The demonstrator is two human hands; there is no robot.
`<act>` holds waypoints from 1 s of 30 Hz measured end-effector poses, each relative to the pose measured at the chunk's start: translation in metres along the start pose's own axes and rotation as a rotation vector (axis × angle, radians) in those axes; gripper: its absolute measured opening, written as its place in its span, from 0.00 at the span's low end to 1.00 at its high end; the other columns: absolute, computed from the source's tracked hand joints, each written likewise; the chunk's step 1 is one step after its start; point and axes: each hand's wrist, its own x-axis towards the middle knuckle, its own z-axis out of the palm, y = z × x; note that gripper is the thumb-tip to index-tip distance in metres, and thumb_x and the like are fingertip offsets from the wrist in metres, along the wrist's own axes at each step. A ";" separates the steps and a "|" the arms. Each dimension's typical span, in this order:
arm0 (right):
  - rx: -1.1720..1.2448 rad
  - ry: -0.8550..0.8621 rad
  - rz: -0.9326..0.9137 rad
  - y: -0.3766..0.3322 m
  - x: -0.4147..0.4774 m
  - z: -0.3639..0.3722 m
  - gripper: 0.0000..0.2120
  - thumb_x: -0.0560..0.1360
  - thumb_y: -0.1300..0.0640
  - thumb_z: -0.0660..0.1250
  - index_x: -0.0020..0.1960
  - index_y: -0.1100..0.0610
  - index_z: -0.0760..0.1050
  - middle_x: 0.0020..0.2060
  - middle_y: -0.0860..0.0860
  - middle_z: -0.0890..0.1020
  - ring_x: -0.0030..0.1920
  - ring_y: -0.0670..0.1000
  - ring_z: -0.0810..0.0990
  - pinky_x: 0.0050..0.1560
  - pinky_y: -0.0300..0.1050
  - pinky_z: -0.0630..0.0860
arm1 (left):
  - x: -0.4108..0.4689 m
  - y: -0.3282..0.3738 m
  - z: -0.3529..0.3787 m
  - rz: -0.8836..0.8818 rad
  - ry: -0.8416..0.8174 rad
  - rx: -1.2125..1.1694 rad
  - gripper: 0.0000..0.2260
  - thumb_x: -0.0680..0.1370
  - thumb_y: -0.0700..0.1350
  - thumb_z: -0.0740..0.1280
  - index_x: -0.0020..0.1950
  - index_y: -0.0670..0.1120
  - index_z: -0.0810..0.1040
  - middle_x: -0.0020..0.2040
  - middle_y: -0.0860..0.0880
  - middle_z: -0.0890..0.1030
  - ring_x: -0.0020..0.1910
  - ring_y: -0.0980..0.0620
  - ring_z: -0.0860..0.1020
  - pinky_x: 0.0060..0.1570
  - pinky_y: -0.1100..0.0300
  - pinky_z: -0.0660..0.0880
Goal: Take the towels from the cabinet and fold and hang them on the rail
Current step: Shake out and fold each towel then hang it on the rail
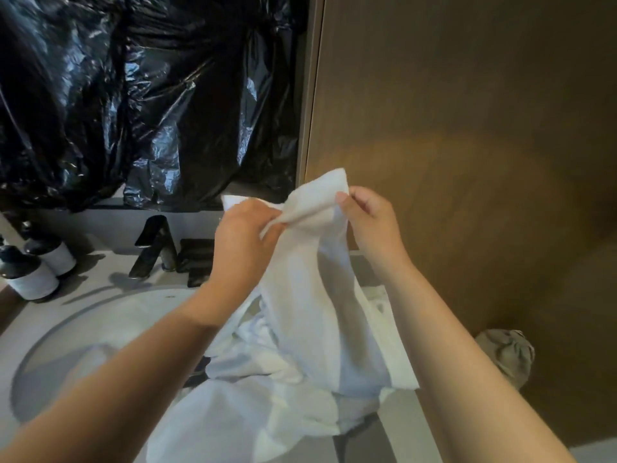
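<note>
A white towel hangs between both hands above the counter. My left hand grips its upper edge at the left, fingers curled into the cloth. A little to the right, my right hand pinches the top edge between thumb and fingers. The towel's lower part drapes down onto a heap of other white towels lying over the basin and counter. No rail is in view.
A black faucet stands behind the round white basin. Two dark bottles with white labels stand at the left. Black plastic sheeting covers the wall above. A brown wooden panel fills the right; a grey bundle lies below it.
</note>
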 end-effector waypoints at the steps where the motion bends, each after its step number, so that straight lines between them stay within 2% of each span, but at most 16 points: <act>1: -0.028 -0.044 0.033 0.015 -0.013 -0.001 0.15 0.81 0.60 0.61 0.44 0.73 0.73 0.37 0.65 0.72 0.38 0.52 0.70 0.39 0.44 0.65 | -0.019 -0.005 0.006 -0.010 -0.095 0.007 0.05 0.76 0.45 0.71 0.50 0.45 0.84 0.46 0.47 0.82 0.44 0.52 0.76 0.48 0.58 0.72; 3: -0.126 -0.159 0.120 0.052 -0.044 -0.005 0.15 0.81 0.61 0.62 0.36 0.65 0.70 0.32 0.56 0.69 0.35 0.48 0.67 0.36 0.42 0.61 | -0.065 -0.019 0.016 -0.065 -0.340 0.020 0.06 0.76 0.46 0.71 0.50 0.46 0.84 0.48 0.48 0.82 0.47 0.51 0.77 0.51 0.60 0.71; 5: -0.267 -0.290 0.238 0.092 -0.082 -0.009 0.18 0.79 0.60 0.64 0.33 0.56 0.63 0.29 0.49 0.66 0.32 0.46 0.64 0.33 0.40 0.59 | -0.108 -0.032 0.024 -0.110 -0.552 0.019 0.09 0.74 0.49 0.73 0.52 0.48 0.84 0.52 0.51 0.82 0.52 0.52 0.78 0.56 0.61 0.71; 8: -0.399 -0.375 0.438 0.139 -0.130 -0.010 0.16 0.76 0.62 0.66 0.34 0.56 0.63 0.30 0.50 0.66 0.34 0.48 0.65 0.35 0.42 0.60 | -0.146 -0.038 0.030 -0.162 -0.714 0.031 0.14 0.73 0.56 0.72 0.55 0.51 0.81 0.54 0.57 0.80 0.54 0.57 0.76 0.56 0.67 0.71; 11: -0.432 -0.396 0.464 0.149 -0.144 -0.007 0.07 0.73 0.62 0.65 0.38 0.54 0.74 0.33 0.47 0.77 0.37 0.47 0.73 0.37 0.32 0.67 | -0.156 -0.037 0.033 -0.189 -0.753 0.023 0.14 0.75 0.58 0.69 0.55 0.52 0.80 0.54 0.58 0.78 0.52 0.60 0.75 0.52 0.71 0.68; 14: -0.385 -0.408 0.439 0.142 -0.144 -0.008 0.07 0.74 0.58 0.69 0.50 0.49 0.80 0.43 0.44 0.83 0.44 0.42 0.79 0.43 0.27 0.70 | -0.151 -0.032 0.032 -0.191 -0.698 -0.013 0.11 0.75 0.55 0.70 0.53 0.50 0.81 0.53 0.56 0.79 0.49 0.59 0.77 0.52 0.68 0.72; 18: -0.297 -0.326 0.420 0.137 -0.152 -0.012 0.05 0.74 0.56 0.72 0.50 0.51 0.83 0.42 0.49 0.84 0.43 0.49 0.80 0.44 0.30 0.72 | -0.131 -0.021 0.025 -0.048 -0.553 -0.071 0.08 0.74 0.44 0.74 0.50 0.43 0.84 0.48 0.49 0.82 0.45 0.50 0.80 0.49 0.62 0.75; 20: -0.248 -0.276 0.432 0.135 -0.158 -0.013 0.05 0.74 0.58 0.71 0.49 0.52 0.83 0.42 0.51 0.84 0.44 0.50 0.80 0.46 0.36 0.73 | -0.124 -0.012 0.024 -0.034 -0.547 -0.084 0.08 0.74 0.46 0.74 0.51 0.44 0.84 0.49 0.50 0.82 0.46 0.52 0.79 0.50 0.61 0.76; 22: -0.229 -0.256 0.451 0.133 -0.164 -0.014 0.04 0.75 0.59 0.70 0.49 0.54 0.83 0.42 0.52 0.83 0.45 0.51 0.80 0.48 0.38 0.75 | -0.121 -0.007 0.027 -0.067 -0.589 -0.097 0.09 0.76 0.50 0.71 0.53 0.48 0.83 0.52 0.54 0.80 0.50 0.55 0.77 0.54 0.63 0.73; 25: -0.202 -0.220 0.458 0.133 -0.172 -0.016 0.03 0.76 0.60 0.69 0.48 0.57 0.81 0.41 0.53 0.81 0.46 0.52 0.80 0.48 0.39 0.75 | -0.120 0.001 0.036 -0.013 -0.661 -0.100 0.12 0.77 0.51 0.69 0.59 0.50 0.80 0.57 0.56 0.79 0.56 0.57 0.75 0.57 0.71 0.66; 30: -0.167 -0.146 0.501 0.138 -0.180 -0.026 0.06 0.77 0.61 0.67 0.50 0.52 0.81 0.47 0.46 0.83 0.49 0.44 0.80 0.47 0.28 0.74 | -0.123 0.016 0.054 0.088 -0.849 0.000 0.20 0.78 0.56 0.66 0.68 0.52 0.74 0.66 0.54 0.75 0.63 0.54 0.71 0.62 0.67 0.63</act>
